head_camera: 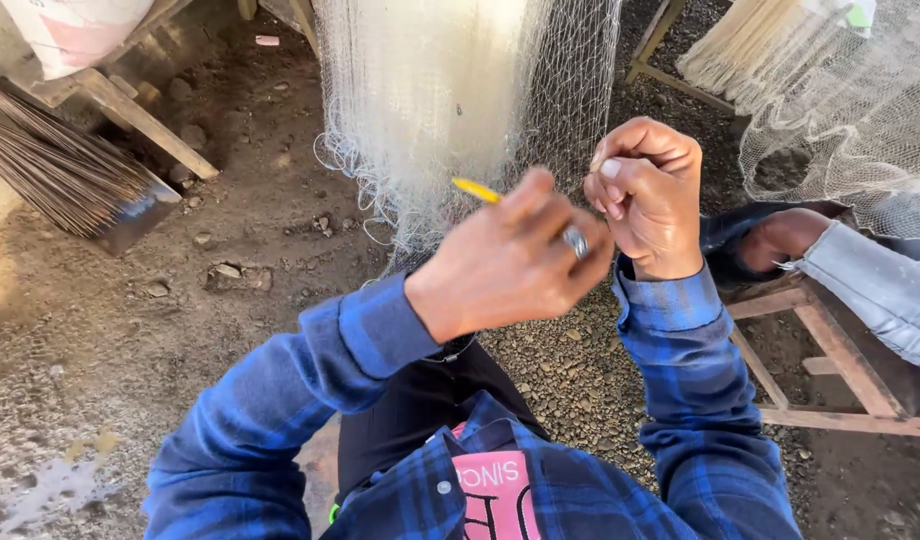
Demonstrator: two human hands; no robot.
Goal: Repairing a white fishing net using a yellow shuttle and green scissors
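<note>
**Net work under the hands**

Over a gravel and dirt floor, the person's two hands meet at the lower edge of a hanging net [450,100]. The left hand [510,265], wearing a ring [576,241], is curled closed around a yellow needle [477,190], whose tip sticks out toward the mesh. The right hand [648,195] is closed too, thumb and fingertips pinched together just beside the left; what it pinches is too fine to make out, probably a strand or a mesh of the net.

The net hangs in a thick pale bundle straight ahead, its loose bottom loops touching the ground or just above it. How much of it is already worked cannot be told: no finished stretch differs visibly from the rest, and a large amount of mesh hangs above the hands, so much seems left.

To the right, a second net [840,130] drapes near another person's sleeve [875,285] resting on a wooden frame [830,350]. A broom [60,170] lies at the left.
</note>
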